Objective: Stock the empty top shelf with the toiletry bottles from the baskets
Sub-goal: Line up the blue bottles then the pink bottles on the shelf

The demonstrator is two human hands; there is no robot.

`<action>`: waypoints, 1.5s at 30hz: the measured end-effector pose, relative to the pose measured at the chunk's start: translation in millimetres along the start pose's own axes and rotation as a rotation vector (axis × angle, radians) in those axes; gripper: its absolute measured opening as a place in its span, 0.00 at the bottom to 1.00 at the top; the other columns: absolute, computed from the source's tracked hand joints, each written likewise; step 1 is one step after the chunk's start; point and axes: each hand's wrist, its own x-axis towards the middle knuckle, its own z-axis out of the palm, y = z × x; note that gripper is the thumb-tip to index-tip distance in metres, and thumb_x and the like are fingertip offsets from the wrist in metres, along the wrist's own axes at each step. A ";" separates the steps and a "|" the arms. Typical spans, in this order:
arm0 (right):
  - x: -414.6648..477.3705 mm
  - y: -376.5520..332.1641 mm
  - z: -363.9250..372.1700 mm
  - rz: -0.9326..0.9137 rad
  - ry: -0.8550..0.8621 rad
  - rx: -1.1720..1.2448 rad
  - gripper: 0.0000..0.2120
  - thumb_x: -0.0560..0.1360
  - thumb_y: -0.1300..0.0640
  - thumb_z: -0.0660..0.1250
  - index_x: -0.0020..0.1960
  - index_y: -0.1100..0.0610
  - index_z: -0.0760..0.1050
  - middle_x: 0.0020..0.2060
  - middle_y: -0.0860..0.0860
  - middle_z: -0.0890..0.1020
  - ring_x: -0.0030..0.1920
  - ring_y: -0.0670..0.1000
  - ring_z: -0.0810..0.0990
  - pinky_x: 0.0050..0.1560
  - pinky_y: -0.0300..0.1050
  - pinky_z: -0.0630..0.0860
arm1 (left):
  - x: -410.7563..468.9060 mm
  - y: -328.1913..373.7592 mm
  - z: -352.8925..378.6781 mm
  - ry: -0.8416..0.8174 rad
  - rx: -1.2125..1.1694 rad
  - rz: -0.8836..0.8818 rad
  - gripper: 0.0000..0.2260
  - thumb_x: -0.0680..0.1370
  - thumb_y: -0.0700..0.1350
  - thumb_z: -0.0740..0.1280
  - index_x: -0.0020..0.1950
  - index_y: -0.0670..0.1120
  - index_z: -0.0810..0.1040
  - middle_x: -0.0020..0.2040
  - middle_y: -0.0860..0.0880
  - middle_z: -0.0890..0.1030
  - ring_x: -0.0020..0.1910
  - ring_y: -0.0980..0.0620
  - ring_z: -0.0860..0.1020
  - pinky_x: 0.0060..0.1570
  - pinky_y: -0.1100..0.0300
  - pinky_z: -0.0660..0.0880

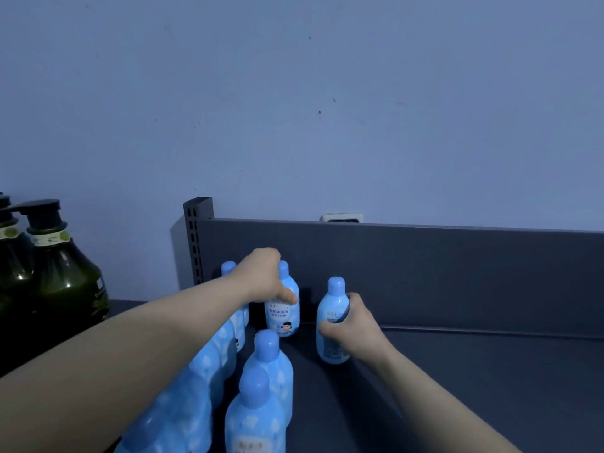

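Stocking is underway, I'd say early-to-mid — the left end of the top shelf [474, 371] already carries two rows of blue bottles running front to back, while everything to the right is bare dark metal. Baskets aren't in view, so I can't tell how many bottles are left.

Left hand [264, 279] reaches across the left row and is clenched over the shoulder of the back bottle [283, 308] in the second row, thumb on its front, label facing me. That bottle is upright, close to the back panel [425, 266]. Forearm lies low over the row beneath it.

Right hand [346, 328] is wrapped around the side of a third-row bottle [331, 322] — upright, base on or just above the shelf; can't tell which. It sits apart from the second row, starting a new column.

Near bottles [261, 403] stand untouched in front. Dark green pump bottles [62, 273] sit on the neighbouring unit at far left, not part of this.
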 end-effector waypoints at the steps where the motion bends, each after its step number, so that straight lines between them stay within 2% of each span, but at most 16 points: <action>1: 2.6 1.0 3.0 -0.012 0.003 0.002 0.26 0.66 0.53 0.76 0.57 0.53 0.66 0.48 0.49 0.78 0.45 0.45 0.78 0.39 0.38 0.74 | 2.9 -1.3 3.9 -0.002 0.007 0.001 0.25 0.62 0.57 0.79 0.40 0.46 0.66 0.40 0.50 0.71 0.34 0.53 0.70 0.32 0.59 0.66; 4: 10.1 4.4 8.8 -0.056 -0.029 0.020 0.27 0.65 0.50 0.78 0.56 0.50 0.67 0.49 0.48 0.78 0.46 0.45 0.78 0.41 0.38 0.75 | 8.7 -3.4 11.0 -0.029 0.040 0.000 0.25 0.62 0.56 0.79 0.40 0.47 0.66 0.40 0.51 0.71 0.34 0.52 0.70 0.33 0.59 0.67; 7: 16.1 13.2 11.1 -0.119 -0.061 -0.053 0.25 0.66 0.46 0.75 0.57 0.42 0.65 0.55 0.44 0.68 0.57 0.47 0.71 0.55 0.43 0.73 | 13.2 -4.1 11.5 -0.073 0.101 0.017 0.24 0.64 0.56 0.78 0.40 0.46 0.65 0.40 0.50 0.71 0.34 0.52 0.70 0.32 0.59 0.67; 9: 18.9 16.1 9.2 -0.147 -0.085 -0.102 0.28 0.65 0.42 0.74 0.59 0.37 0.63 0.56 0.42 0.65 0.60 0.47 0.66 0.60 0.46 0.71 | 17.2 -4.1 9.0 -0.105 0.141 0.020 0.24 0.65 0.57 0.77 0.43 0.45 0.67 0.42 0.49 0.73 0.36 0.51 0.71 0.35 0.58 0.68; 11: 20.6 16.3 5.7 -0.149 -0.144 -0.042 0.32 0.62 0.41 0.76 0.59 0.38 0.61 0.57 0.43 0.70 0.59 0.48 0.71 0.58 0.48 0.75 | 20.8 -4.4 5.7 -0.132 0.174 0.021 0.23 0.66 0.58 0.76 0.44 0.44 0.69 0.42 0.48 0.75 0.36 0.49 0.73 0.37 0.57 0.70; 13: 22.5 16.1 1.8 -0.169 -0.188 -0.010 0.30 0.62 0.46 0.77 0.58 0.42 0.64 0.56 0.46 0.76 0.55 0.50 0.78 0.54 0.50 0.79 | 25.9 -7.7 2.9 -0.182 0.142 0.027 0.20 0.69 0.57 0.74 0.44 0.43 0.72 0.40 0.45 0.80 0.34 0.48 0.76 0.37 0.55 0.73; 15: 23.1 14.7 -1.1 -0.204 -0.221 0.002 0.26 0.64 0.54 0.76 0.57 0.46 0.68 0.53 0.46 0.80 0.54 0.49 0.80 0.54 0.51 0.79 | 29.6 -13.3 0.7 -0.235 0.062 0.040 0.17 0.71 0.55 0.72 0.46 0.43 0.73 0.42 0.43 0.84 0.34 0.48 0.81 0.42 0.53 0.78; 18: 20.8 10.8 1.7 -0.226 -0.294 0.037 0.25 0.65 0.61 0.72 0.58 0.45 0.71 0.54 0.46 0.79 0.54 0.46 0.80 0.53 0.46 0.80 | 29.5 -21.4 -3.1 -0.241 0.081 0.105 0.14 0.72 0.54 0.71 0.45 0.45 0.73 0.40 0.45 0.84 0.35 0.50 0.80 0.45 0.52 0.78; 21: 18.9 9.3 11.0 -0.214 -0.270 -0.014 0.28 0.64 0.56 0.75 0.60 0.38 0.70 0.57 0.45 0.73 0.55 0.44 0.78 0.53 0.41 0.79 | 24.6 -25.3 -5.2 -0.151 0.184 0.191 0.15 0.72 0.56 0.71 0.45 0.45 0.74 0.42 0.49 0.78 0.41 0.49 0.78 0.44 0.52 0.75; 24: 22.2 9.2 17.8 -0.205 -0.257 0.035 0.28 0.62 0.53 0.79 0.58 0.45 0.72 0.54 0.45 0.80 0.53 0.46 0.81 0.54 0.49 0.80 | 18.8 -29.2 -11.3 -0.075 0.185 0.241 0.14 0.71 0.56 0.71 0.48 0.48 0.76 0.43 0.53 0.78 0.44 0.50 0.78 0.44 0.51 0.77; 29: 22.5 3.5 22.2 -0.208 -0.313 0.100 0.24 0.63 0.66 0.79 0.55 0.56 0.76 0.49 0.53 0.84 0.50 0.51 0.83 0.54 0.53 0.80 | 10.2 -42.0 -24.6 0.076 0.181 0.315 0.14 0.74 0.56 0.69 0.56 0.52 0.77 0.51 0.57 0.80 0.52 0.55 0.77 0.51 0.57 0.75; 32: 23.7 1.3 28.4 -0.188 -0.286 0.120 0.25 0.62 0.66 0.80 0.54 0.57 0.75 0.50 0.57 0.83 0.48 0.53 0.83 0.50 0.49 0.81 | 3.2 -52.8 -25.8 0.194 0.178 0.299 0.15 0.75 0.57 0.67 0.59 0.52 0.77 0.53 0.56 0.80 0.54 0.54 0.74 0.53 0.57 0.72; 34: 25.6 0.2 31.1 -0.184 -0.263 0.112 0.23 0.61 0.66 0.80 0.51 0.59 0.73 0.47 0.57 0.83 0.44 0.50 0.82 0.47 0.46 0.81 | -2.3 -58.8 -24.8 0.231 0.139 0.284 0.15 0.75 0.56 0.67 0.59 0.53 0.77 0.53 0.57 0.80 0.54 0.54 0.73 0.54 0.57 0.72; 39: 23.1 -2.6 36.5 -0.187 -0.221 0.069 0.19 0.63 0.64 0.80 0.49 0.60 0.76 0.41 0.53 0.82 0.40 0.47 0.81 0.44 0.42 0.81 | -22.7 -60.6 -26.6 0.210 -0.051 0.248 0.11 0.73 0.55 0.70 0.53 0.54 0.80 0.51 0.59 0.81 0.53 0.58 0.77 0.55 0.57 0.74; 42: 16.8 -2.3 35.3 -0.182 -0.199 -0.003 0.20 0.62 0.59 0.81 0.48 0.58 0.75 0.43 0.55 0.84 0.40 0.47 0.81 0.45 0.46 0.81 | -45.5 -51.7 -35.0 0.175 -0.178 0.279 0.08 0.73 0.51 0.72 0.50 0.53 0.81 0.45 0.59 0.82 0.46 0.63 0.78 0.50 0.65 0.73; 45: 2.4 -7.2 22.4 -0.203 -0.225 -0.018 0.17 0.64 0.60 0.80 0.48 0.60 0.75 0.41 0.52 0.82 0.39 0.46 0.79 0.46 0.46 0.80 | -74.7 -42.8 -48.9 0.047 -0.265 0.336 0.07 0.72 0.50 0.73 0.48 0.53 0.82 0.41 0.59 0.83 0.43 0.66 0.79 0.46 0.71 0.74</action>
